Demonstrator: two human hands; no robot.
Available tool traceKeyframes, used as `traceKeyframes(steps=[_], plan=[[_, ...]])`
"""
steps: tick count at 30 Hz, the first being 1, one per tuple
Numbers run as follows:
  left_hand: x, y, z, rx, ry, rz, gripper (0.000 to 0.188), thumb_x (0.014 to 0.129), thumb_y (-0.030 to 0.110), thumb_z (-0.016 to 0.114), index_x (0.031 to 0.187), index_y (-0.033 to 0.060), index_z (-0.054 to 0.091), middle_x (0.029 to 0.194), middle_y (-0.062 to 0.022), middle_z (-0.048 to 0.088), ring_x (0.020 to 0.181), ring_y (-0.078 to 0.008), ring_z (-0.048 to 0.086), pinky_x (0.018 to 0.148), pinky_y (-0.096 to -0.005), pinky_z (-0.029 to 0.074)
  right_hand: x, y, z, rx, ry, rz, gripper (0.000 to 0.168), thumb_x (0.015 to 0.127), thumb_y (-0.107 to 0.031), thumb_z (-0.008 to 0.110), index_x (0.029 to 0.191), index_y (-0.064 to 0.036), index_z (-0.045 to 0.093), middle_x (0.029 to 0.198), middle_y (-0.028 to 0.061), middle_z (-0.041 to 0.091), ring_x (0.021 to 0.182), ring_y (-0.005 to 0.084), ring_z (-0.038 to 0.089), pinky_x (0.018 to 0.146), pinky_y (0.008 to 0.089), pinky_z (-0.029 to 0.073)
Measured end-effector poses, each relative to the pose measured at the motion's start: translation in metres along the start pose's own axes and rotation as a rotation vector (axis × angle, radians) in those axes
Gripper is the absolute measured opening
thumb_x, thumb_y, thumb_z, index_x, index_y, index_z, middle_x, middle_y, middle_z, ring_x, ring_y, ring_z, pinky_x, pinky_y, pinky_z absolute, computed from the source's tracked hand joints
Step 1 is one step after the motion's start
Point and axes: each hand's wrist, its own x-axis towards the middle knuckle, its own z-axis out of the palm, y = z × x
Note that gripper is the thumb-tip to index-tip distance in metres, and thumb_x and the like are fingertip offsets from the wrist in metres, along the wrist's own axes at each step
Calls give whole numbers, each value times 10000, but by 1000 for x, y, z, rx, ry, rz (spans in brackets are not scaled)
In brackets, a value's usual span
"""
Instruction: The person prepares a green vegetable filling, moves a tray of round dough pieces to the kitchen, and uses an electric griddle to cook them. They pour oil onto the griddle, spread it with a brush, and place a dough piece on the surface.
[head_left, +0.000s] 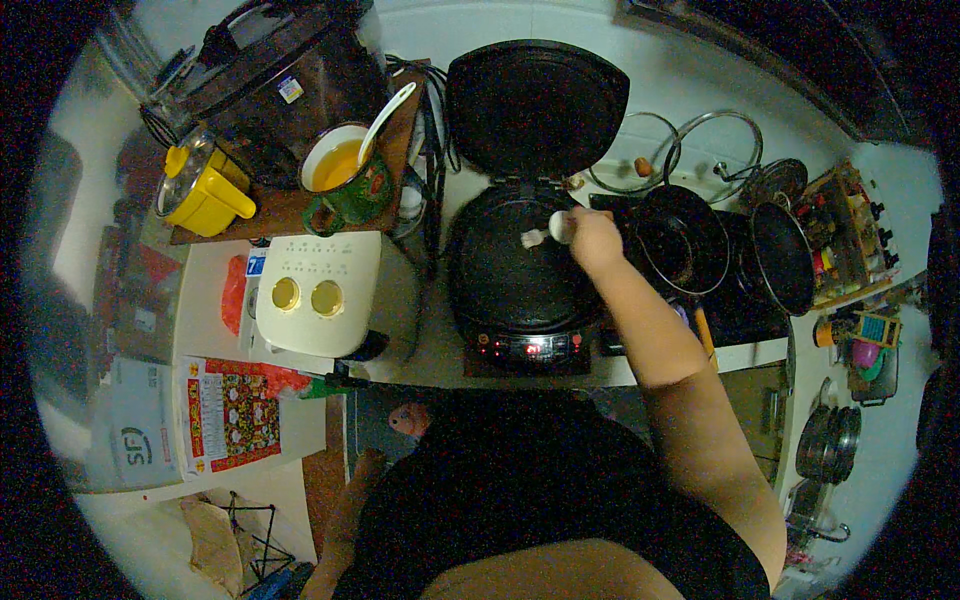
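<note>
An electric griddle (517, 270) stands in front of me with its black lid (536, 109) raised and red lights lit on its front panel. My right hand (596, 238) holds a small white-handled brush (534, 238) over the right part of the dark plate; whether the bristles touch the plate cannot be told. My left arm hangs low at the left of my body, and its hand (367, 465) is dim and blurred, apart from the griddle; its fingers are unclear. Up and to the left, a green enamel mug (351, 191) holds yellow liquid and a white spoon (386, 120).
A cream air fryer (319, 300) stands left of the griddle. Behind it, a yellow lidded container (210, 199) shares a brown shelf with the mug. On the right are a dark pot (679, 244), a pan (781, 259), glass lids (712, 154) and a seasoning rack (844, 232).
</note>
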Motion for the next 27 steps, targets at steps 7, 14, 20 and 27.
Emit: traceKeyframes(steps=[7,14,20,27], plan=[[18,-6,1,95,-29,63,155,758,143,547,891,86,605,840,-120,593,729,-274,576,659,-372,472,-38,16,-35,154,113,33,158,780,-112,581,916,-43,622,881,179,614,822,363,588,694,412,471],[32,-10,-7,56,-70,42,149,760,148,551,882,86,609,843,-121,597,730,-273,577,658,-375,472,-78,14,-32,209,213,-49,104,808,-105,575,872,-31,611,837,176,605,780,370,577,667,400,467],[49,-15,-8,37,-73,40,145,761,153,555,875,86,612,846,-121,600,731,-272,578,657,-378,473,-92,15,-34,163,191,-23,95,796,-91,581,871,-38,604,826,177,603,774,362,579,662,394,467],[61,-22,-8,41,-76,48,140,763,159,558,867,86,616,848,-122,604,731,-271,579,656,-381,473,-95,21,-35,115,181,9,99,814,-115,558,871,-44,597,816,174,599,770,362,574,663,403,460]])
